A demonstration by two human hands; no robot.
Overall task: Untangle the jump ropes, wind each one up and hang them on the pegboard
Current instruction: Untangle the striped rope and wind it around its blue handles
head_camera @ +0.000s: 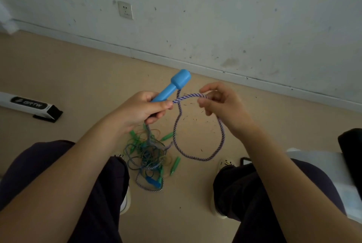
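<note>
From the head camera I see my left hand (141, 108) wrapped around the blue handle (172, 87), thumb pinning the purple-white rope (197, 156) against it. My right hand (219, 101) pinches that rope just beside it (fingers curled), a loop sagging between them. The tangled ropes (150, 156) lie on the floor (78, 78) below, between my knees.
</note>
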